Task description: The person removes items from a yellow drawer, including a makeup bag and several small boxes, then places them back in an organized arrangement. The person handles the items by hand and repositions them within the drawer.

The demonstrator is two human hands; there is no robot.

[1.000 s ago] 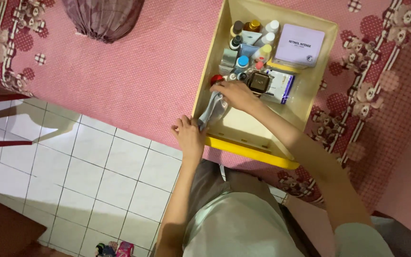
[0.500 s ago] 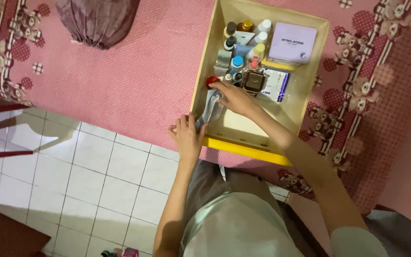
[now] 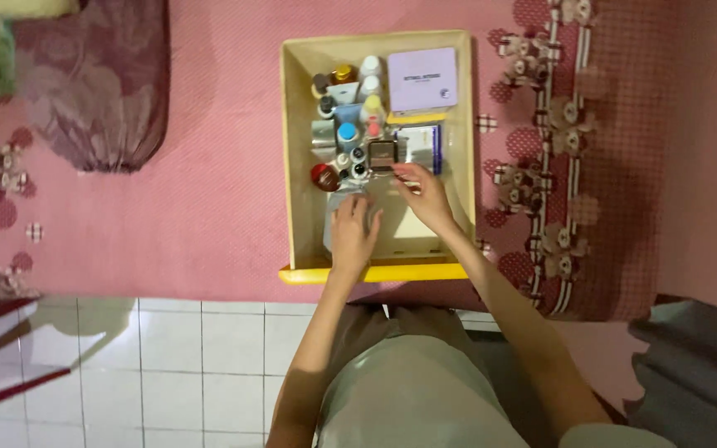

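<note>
A cream tray with a yellow front edge (image 3: 375,273) lies on the pink carpet. At its far end are several small bottles (image 3: 350,99), a lilac box (image 3: 421,79), a blue and white box (image 3: 425,145), a brown square case (image 3: 382,153) and a red-lidded jar (image 3: 324,177). My left hand (image 3: 353,235) lies flat with spread fingers on a grey-silver packet (image 3: 335,209) in the near half of the tray. My right hand (image 3: 426,197) reaches in beside it, fingertips pinched together just below the brown case and the blue box. Whether they hold anything is hidden.
A dark maroon patterned cloth (image 3: 97,91) lies on the carpet at the far left. White floor tiles (image 3: 168,365) start just below the tray. A grey cloth (image 3: 699,373) sits at the lower right, and a bear-patterned border (image 3: 558,166) runs along the tray's right side.
My left hand has moved from the tray's front left corner into the tray and onto the packet. My right hand has let go of the packet and shifted right, towards the brown case.
</note>
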